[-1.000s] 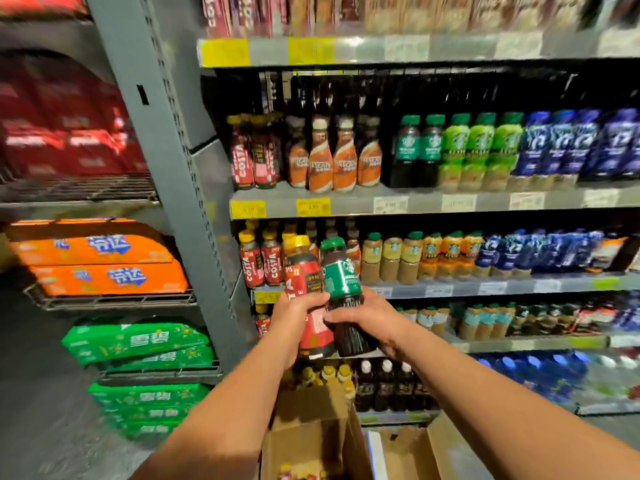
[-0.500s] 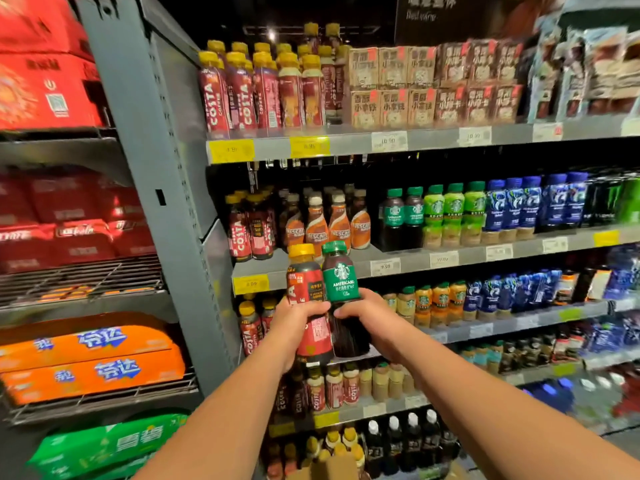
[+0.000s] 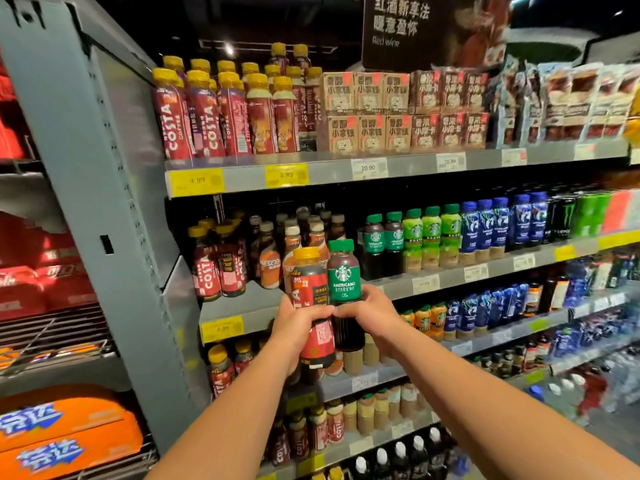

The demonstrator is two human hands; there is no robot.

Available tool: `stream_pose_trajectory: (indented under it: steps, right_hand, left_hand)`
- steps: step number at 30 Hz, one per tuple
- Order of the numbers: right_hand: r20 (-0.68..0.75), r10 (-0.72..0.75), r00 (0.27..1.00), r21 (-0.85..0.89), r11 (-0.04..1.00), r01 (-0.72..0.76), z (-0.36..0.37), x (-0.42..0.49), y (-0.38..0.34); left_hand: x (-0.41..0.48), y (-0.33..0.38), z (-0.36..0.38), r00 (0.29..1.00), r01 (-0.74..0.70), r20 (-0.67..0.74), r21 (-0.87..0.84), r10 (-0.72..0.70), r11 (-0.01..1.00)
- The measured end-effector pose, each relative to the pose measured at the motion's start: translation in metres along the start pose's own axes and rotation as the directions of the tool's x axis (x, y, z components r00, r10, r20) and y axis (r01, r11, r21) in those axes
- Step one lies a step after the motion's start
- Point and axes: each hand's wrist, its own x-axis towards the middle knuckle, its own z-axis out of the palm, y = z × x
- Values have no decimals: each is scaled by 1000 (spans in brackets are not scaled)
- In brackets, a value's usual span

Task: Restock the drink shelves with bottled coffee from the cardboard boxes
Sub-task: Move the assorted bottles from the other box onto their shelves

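My left hand (image 3: 294, 323) grips a red Costa coffee bottle (image 3: 310, 289) with a yellow cap. My right hand (image 3: 372, 311) grips a dark Starbucks Americano bottle (image 3: 344, 278) with a green cap and green label. Both bottles stand upright, side by side and touching, in front of the second shelf (image 3: 408, 289). On that shelf stand Costa bottles (image 3: 213, 268) at the left, Nescafe bottles (image 3: 272, 268) behind my hands and green-capped Starbucks bottles (image 3: 384, 244) to the right. No cardboard box is in view.
A top shelf (image 3: 332, 169) carries tall Costa bottles and brown cartons. Lower shelves hold more coffee and blue bottles. A grey upright (image 3: 104, 188) bounds the shelving on the left, with red and orange drink packs (image 3: 65, 431) on wire racks beyond it.
Both hands have raised the two bottles from the lower shelves up to the second shelf. The view has tilted upward, and the cardboard boxes have dropped out of sight.
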Motion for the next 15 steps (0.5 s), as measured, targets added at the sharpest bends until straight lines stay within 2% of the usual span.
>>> stream_pose_trajectory:
  steps: [2,10,15]
  right_hand:
    - [-33,-25,999,14,1000,25,-6,19,-5]
    - [-81,-114,990,-44,993,110,-28,99,-21]
    - [-155,-158,975,-150,979,135,-28,138,-15]
  left_hand:
    - [16,4,5,1000,-19,-6,4,19,1000]
    - [77,18,19,979,-115,-172,-5,113,993]
    - [97,16,21,955,-150,-258,15,149,989]
